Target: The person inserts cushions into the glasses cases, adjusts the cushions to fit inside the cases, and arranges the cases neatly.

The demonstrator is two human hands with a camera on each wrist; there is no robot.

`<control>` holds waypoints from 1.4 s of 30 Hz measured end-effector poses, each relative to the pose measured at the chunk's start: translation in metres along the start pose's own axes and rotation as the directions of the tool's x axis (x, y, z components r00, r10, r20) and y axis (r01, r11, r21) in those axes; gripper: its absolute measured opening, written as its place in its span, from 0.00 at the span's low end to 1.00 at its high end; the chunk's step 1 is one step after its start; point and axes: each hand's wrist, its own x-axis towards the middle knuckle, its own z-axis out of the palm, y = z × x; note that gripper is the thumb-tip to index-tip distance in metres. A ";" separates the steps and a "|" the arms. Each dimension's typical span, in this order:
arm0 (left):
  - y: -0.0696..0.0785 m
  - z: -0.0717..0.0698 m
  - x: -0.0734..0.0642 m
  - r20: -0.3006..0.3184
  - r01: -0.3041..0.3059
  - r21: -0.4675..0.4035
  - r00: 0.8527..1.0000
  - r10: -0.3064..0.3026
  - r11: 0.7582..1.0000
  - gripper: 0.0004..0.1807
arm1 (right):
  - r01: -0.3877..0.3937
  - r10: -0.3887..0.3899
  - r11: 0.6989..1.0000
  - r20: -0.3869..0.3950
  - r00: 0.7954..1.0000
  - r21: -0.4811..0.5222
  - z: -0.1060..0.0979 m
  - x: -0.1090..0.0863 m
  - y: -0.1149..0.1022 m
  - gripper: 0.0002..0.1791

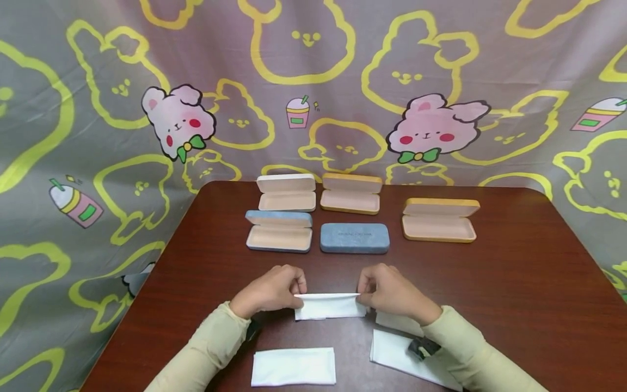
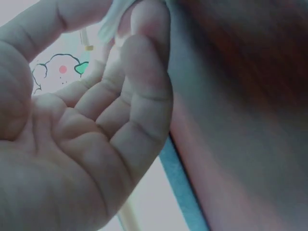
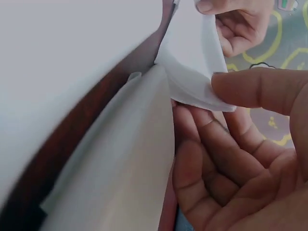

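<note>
A folded white cloth (image 1: 329, 307) is stretched between both hands in the middle of the table in the head view. My left hand (image 1: 276, 288) pinches its left end between thumb and fingers. At the other end, my right hand (image 1: 394, 291) pinches the cloth's upper edge. The right wrist view shows the cloth's layered folds (image 3: 192, 62) with the right thumb (image 3: 260, 89) pressed on top. In the left wrist view only a small bit of cloth (image 2: 113, 21) shows at the left fingertips.
Nearer the front lie a folded white cloth (image 1: 294, 367) and, partly under the right forearm, more white cloths (image 1: 406, 356). Behind the hands stand open glasses cases: white (image 1: 287, 201), yellow (image 1: 350, 201), another yellow (image 1: 438, 228), blue (image 1: 279, 238). A closed blue case (image 1: 355, 238) sits among them.
</note>
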 end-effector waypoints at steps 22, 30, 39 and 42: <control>-0.003 0.000 0.019 -0.079 0.018 -0.512 0.995 -0.068 0.859 0.03 | -0.134 0.203 0.917 -0.148 0.968 0.377 -0.019 -0.006 0.006 0.07; 0.014 0.004 0.034 -0.153 -0.056 -0.563 0.988 -0.038 0.824 0.05 | -0.120 0.229 0.892 -0.206 0.951 0.436 -0.031 -0.010 0.013 0.05; 0.040 0.006 0.061 -0.185 -0.128 -0.593 0.983 0.021 0.795 0.06 | -0.123 0.266 0.879 -0.259 0.928 0.462 -0.054 -0.021 0.020 0.09; 0.049 0.007 0.073 -0.198 -0.151 -0.606 0.980 0.035 0.781 0.06 | -0.140 0.295 0.875 -0.281 0.913 0.463 -0.062 -0.025 0.022 0.12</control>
